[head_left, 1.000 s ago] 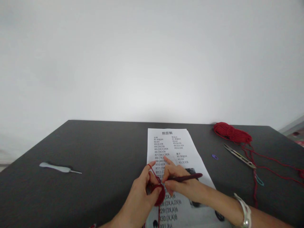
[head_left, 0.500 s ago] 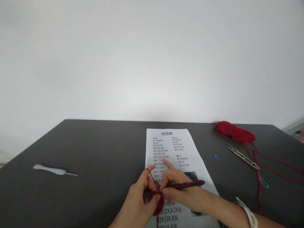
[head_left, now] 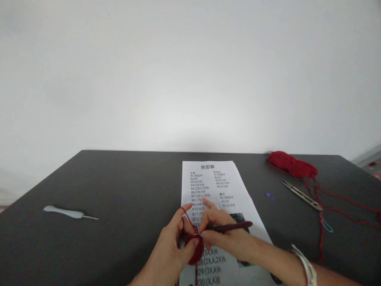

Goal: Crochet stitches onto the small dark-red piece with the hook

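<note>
My left hand (head_left: 174, 242) pinches a small round piece of dark red crochet work (head_left: 196, 252) between thumb and fingers. A strand of red yarn (head_left: 188, 215) loops over its raised index finger and runs down to the piece. My right hand (head_left: 222, 230) grips a dark red crochet hook (head_left: 233, 227) like a pencil, its tip at the top edge of the piece. The very tip is too small to make out. Both hands are over a printed pattern sheet (head_left: 214, 254), covering some of its lines. A yarn tail hangs below the piece.
A white-handled crochet hook (head_left: 67, 212) lies on the dark table (head_left: 119, 186) at left. To the right are a red yarn skein (head_left: 293, 165), yarn snips (head_left: 300, 194), a purple stitch marker (head_left: 270, 196) and a teal stitch marker (head_left: 327, 225). Loose yarn trails rightward. A pale wall stands behind.
The hook and both hands have shifted slightly within the view, and the hook lies a little flatter. The grip on the piece and on the hook stays the same.
</note>
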Available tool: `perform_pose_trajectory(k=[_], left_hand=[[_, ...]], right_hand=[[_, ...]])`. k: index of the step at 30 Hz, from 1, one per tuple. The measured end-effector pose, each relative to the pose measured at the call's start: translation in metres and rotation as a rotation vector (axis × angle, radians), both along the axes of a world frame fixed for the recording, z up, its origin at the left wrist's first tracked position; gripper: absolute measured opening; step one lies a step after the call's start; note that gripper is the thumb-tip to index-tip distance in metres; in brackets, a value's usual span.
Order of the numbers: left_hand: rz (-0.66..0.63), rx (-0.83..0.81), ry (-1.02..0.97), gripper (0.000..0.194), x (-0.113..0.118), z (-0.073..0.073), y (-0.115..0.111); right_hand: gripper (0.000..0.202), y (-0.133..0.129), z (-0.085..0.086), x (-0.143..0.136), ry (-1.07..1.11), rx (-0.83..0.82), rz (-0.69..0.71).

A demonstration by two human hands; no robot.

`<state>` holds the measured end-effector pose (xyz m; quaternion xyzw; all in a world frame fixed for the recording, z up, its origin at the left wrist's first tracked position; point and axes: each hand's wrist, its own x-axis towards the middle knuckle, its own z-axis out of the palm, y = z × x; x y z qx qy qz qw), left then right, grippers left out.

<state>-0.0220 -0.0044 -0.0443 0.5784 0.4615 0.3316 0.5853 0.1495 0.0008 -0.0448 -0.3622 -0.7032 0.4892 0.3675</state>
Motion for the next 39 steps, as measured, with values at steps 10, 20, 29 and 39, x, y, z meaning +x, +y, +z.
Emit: perform_pose_trajectory(k=[10,20,29,39], left_hand=[[0.051,-0.175,-0.346,0.076,0.021,0.042,0.022],[0.055,-0.124,-0.4,0.074,0.029,0.043,0.026],[0.04,-0.074,-0.334,0.075,0.027,0.048,0.026],[0.03,-0.108,-0.305,0.075,0.025,0.048,0.026]], right_hand=[[0.008,0.007,0.016,0.011,0.386,-0.211,-0.222],[0.013,0.0,0.025,0.008,0.614,-0.306,-0.373],[0.014,0.003,0.031,0.016,0.725,-0.396,-0.281],[0.011,0.009,0.037,0.031,0.413,-0.202,-0.266]])
